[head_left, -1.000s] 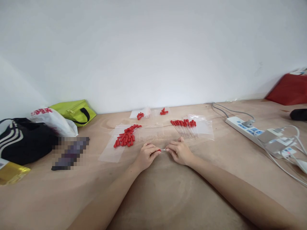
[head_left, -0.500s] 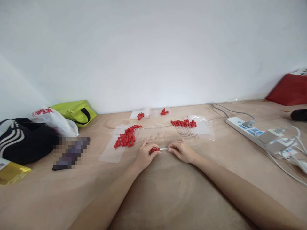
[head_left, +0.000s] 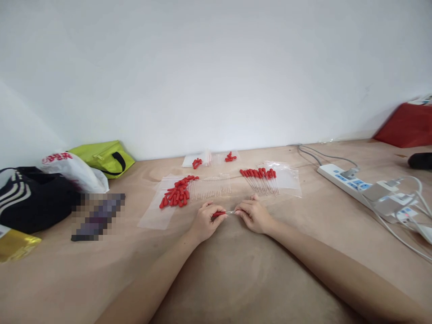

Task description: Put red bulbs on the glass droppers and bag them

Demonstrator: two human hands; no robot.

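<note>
My left hand (head_left: pixel 207 221) pinches a red rubber bulb (head_left: pixel 219 214). From the bulb a thin clear tube (head_left: pixel 230 212) runs right into the closed fingers of my right hand (head_left: pixel 254 215). Beyond my left hand a pile of red bulbs (head_left: pixel 176 194) lies on a clear plastic bag, beside a row of clear tubes (head_left: pixel 209 186). Past my right hand, several tubes with red bulbs on their ends (head_left: pixel 259 174) lie side by side near another clear bag (head_left: pixel 289 182).
Two small groups of red bulbs (head_left: pixel 197 163) (head_left: pixel 230 157) lie near the wall. A white power strip (head_left: pixel 344 182) with chargers and cables is on the right. At left are a green bag (head_left: pixel 104 158), a white bag (head_left: pixel 74 171), a black bag (head_left: pixel 37 198) and a pixelated item (head_left: pixel 101 217).
My hands have come slightly closer together, and less of the clear tube shows between them. The view has shifted slightly.
</note>
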